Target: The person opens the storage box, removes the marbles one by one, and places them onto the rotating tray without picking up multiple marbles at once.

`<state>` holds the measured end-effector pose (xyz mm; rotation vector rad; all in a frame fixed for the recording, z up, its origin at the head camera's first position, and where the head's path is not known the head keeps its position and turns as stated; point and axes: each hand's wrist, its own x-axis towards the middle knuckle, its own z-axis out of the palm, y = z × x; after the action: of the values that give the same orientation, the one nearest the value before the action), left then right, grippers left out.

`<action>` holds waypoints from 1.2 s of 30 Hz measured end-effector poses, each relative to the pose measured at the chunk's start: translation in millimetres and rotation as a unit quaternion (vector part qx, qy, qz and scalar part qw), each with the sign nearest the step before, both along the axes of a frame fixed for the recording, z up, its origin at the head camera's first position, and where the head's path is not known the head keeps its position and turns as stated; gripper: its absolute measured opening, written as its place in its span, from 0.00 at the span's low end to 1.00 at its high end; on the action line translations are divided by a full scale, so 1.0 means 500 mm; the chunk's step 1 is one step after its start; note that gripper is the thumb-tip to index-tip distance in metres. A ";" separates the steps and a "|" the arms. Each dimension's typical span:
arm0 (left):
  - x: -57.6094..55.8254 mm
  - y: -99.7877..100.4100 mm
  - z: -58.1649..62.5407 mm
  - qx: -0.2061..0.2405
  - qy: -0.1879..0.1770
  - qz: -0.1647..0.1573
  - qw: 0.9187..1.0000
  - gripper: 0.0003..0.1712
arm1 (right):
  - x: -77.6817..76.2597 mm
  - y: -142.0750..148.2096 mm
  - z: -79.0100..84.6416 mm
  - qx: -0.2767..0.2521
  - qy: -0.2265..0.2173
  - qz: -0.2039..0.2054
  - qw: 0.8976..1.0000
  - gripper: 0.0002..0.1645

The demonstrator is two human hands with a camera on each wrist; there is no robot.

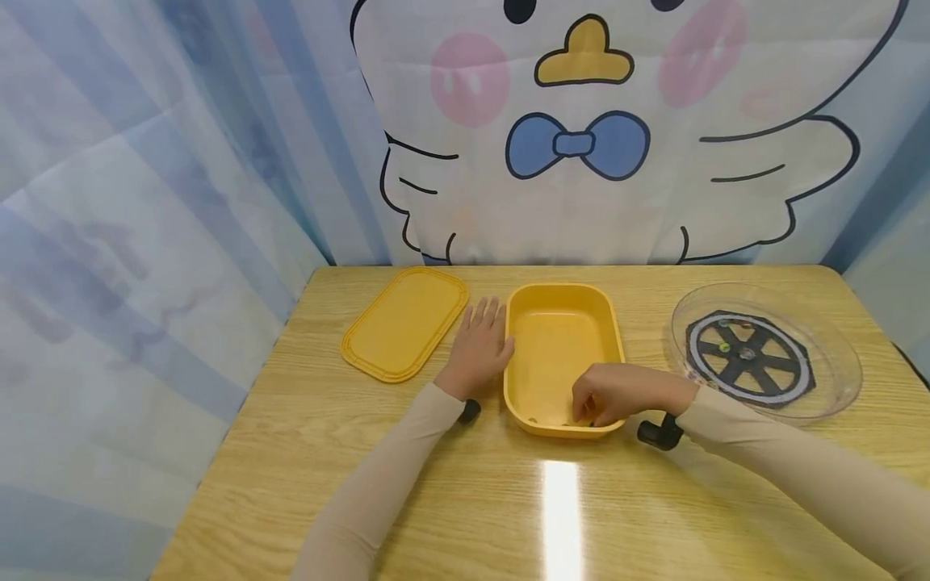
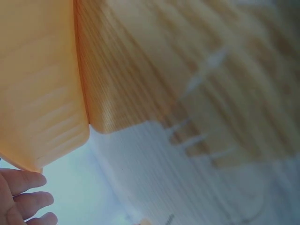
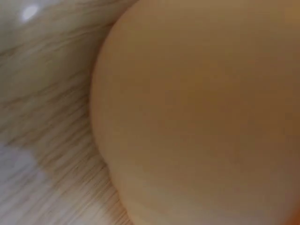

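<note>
A yellow plastic bin stands on the table in the head view, with a few tiny bits at the front of its floor. Beside its left wall is my left hand, fingers straight and thumb at the rim. The left wrist view shows the fingers by a corner of the bin. My right hand reaches over the right rim into the front corner, fingers curled downward. A small dark bit shows by its fingertips; I cannot tell whether they pinch it. A blurred tan surface fills most of the right wrist view.
A yellow lid lies flat at the back left of the wooden table. At the right sits a clear round dish with a black spoked wheel shape and small coloured bits. A printed curtain hangs behind.
</note>
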<state>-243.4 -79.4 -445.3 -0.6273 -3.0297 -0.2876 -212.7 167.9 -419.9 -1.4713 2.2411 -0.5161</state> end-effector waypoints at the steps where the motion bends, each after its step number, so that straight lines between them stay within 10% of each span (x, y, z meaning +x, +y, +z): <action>1: 0.000 0.000 0.000 0.000 0.002 0.000 1.000 0.34 | 0.000 -0.002 0.000 0.002 0.001 0.003 1.000 0.12; 15: -0.003 0.003 0.007 0.005 0.010 -0.006 1.000 0.34 | -0.005 -0.026 -0.007 0.032 0.017 0.031 0.999 0.15; 26: -0.004 0.007 0.005 -0.003 0.012 -0.004 1.000 0.34 | -0.009 0.016 0.046 -0.091 0.033 -0.017 0.995 0.08; 36: 0.001 0.003 0.001 0.000 0.010 -0.005 1.000 0.34 | -0.012 0.187 0.136 -0.128 0.165 -0.200 0.957 0.14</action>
<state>-242.8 -77.7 -444.7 -0.6419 -3.0083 -0.2792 -218.9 261.5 -352.1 -1.2935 2.8563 -0.7557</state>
